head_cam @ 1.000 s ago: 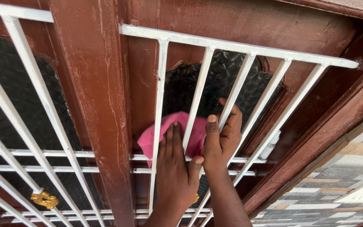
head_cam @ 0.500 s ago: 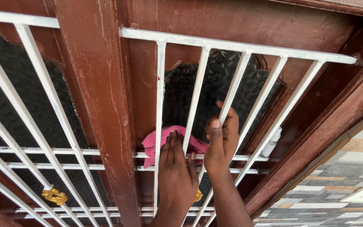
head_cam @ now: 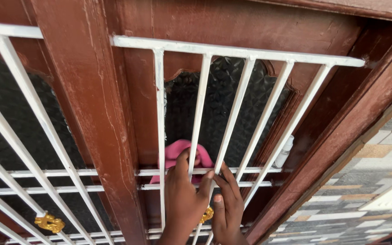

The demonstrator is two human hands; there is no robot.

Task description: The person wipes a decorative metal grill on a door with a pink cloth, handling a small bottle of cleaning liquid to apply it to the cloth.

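Pressing: left hand (head_cam: pixel 183 193) reaches between the white bars, fingers flat on the pink cloth (head_cam: pixel 181 154).
Cloth: lies against the dark patterned glass (head_cam: pixel 218 109) (low in the pane).
Right hand (head_cam: pixel 227 206): fingers loosely spread, resting at the white window grille (head_cam: pixel 232 50), gripping nothing.
Frame: brown wooden window frame (head_cam: pixel 87 113).

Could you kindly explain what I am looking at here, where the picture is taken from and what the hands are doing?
There is no machine: a camera worn on a person's head looks up along a brown wooden window frame with white metal bars over dark patterned glass. The person's left hand reaches between the bars and presses a pink cloth against the glass. The right hand rests its fingers on a bar beside it and holds nothing. Small gold ornaments sit on the bars lower down, and a tiled wall shows at right.
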